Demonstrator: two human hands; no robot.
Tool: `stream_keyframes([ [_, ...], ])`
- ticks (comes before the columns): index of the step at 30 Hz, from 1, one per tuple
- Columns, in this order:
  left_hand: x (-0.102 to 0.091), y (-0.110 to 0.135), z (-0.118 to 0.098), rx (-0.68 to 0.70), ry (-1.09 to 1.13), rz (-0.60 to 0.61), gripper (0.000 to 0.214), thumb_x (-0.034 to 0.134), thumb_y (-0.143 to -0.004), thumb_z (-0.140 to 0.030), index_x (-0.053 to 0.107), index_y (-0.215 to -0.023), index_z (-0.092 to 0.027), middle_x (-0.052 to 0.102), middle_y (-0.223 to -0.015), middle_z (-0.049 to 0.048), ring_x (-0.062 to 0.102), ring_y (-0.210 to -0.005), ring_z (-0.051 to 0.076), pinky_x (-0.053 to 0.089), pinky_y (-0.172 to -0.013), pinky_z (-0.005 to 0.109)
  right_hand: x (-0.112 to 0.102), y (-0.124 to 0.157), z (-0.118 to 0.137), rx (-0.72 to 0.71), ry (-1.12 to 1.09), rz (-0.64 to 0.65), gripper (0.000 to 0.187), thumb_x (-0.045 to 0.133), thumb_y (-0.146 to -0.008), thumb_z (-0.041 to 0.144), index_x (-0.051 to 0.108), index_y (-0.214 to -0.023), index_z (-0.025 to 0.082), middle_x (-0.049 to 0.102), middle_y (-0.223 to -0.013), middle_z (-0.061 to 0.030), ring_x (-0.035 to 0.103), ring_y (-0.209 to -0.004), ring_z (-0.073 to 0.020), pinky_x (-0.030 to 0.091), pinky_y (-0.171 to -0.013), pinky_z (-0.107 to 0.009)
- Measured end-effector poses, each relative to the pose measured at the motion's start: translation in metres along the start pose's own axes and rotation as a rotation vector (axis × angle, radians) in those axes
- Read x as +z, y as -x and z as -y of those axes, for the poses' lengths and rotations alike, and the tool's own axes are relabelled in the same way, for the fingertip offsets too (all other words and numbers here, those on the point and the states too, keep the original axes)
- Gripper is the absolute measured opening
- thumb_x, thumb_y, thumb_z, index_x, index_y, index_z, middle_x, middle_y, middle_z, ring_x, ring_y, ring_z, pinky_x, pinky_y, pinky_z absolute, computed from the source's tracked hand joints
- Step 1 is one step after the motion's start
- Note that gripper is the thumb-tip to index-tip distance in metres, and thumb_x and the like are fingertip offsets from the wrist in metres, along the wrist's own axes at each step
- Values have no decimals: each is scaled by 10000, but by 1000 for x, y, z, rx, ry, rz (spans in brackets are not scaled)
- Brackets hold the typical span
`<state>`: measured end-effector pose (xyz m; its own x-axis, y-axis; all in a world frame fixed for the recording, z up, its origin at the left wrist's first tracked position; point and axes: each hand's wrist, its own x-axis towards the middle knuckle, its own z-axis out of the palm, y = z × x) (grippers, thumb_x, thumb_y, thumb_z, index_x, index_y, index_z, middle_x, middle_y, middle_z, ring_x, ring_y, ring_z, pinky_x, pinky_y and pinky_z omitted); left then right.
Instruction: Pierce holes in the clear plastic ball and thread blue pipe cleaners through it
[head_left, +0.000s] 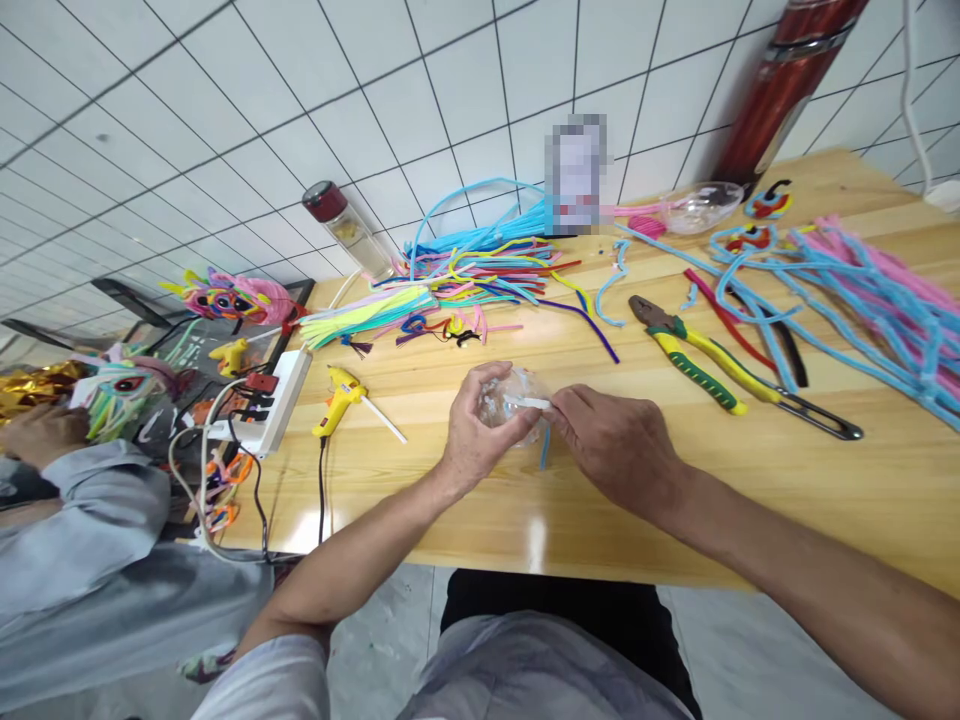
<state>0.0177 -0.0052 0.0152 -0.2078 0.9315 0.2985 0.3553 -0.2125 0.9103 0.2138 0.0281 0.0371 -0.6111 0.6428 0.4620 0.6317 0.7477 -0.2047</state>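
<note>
My left hand [484, 425] is wrapped around a clear, rounded plastic piece [516, 383] just above the table. The thumb lies along its near side. Pinched in the fingers of my right hand [619, 435] is a narrow white strip [534, 403], its other end reaching across the plastic piece to the left thumb. Whether the strip is stuck to the plastic, I cannot tell. A short blue pipe cleaner [545, 448] hangs down below the plastic, between both hands. The right palm is turned away, so its inner side is hidden.
A yellow glue gun [341, 402] lies left, near a white power strip [279, 400]. Yellow-green pliers [694, 358] lie right. Pipe cleaners [480, 270] are heaped behind, more [892, 310] at right. A red thermos [772, 100] stands at the wall. A co-worker's arm [97, 490] is at left.
</note>
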Motion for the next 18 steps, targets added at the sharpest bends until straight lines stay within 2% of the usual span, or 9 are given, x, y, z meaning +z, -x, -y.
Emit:
stream_keyframes([
  [7, -4, -2, 1, -98, 32, 21, 716, 899, -687, -527, 585, -1242, -202, 684, -1292, 130, 666, -1219, 284, 531, -1074, 421, -6, -3, -11, -63, -69, 48, 324, 438, -1092, 278, 662, -891, 159, 719, -801, -45, 607, -654, -138, 238, -583, -299],
  [12, -6, -3, 2, -84, 49, 61, 698, 885, -710, -536, 599, -1256, -209, 684, -1298, 125, 667, -1217, 281, 535, -1063, 416, -5, -3, -12, -104, -63, 25, 312, 449, -1089, 262, 660, -884, 158, 707, -781, -37, 610, -654, -136, 244, -581, -298],
  [18, -6, -3, 2, -51, 29, 47, 658, 870, -732, -553, 617, -1237, -216, 697, -1266, 112, 667, -1213, 278, 533, -1067, 419, -1, 0, -3, -45, -6, -16, 316, 450, -1081, 244, 659, -858, 158, 703, -773, -35, 572, -609, -133, 248, -582, -303],
])
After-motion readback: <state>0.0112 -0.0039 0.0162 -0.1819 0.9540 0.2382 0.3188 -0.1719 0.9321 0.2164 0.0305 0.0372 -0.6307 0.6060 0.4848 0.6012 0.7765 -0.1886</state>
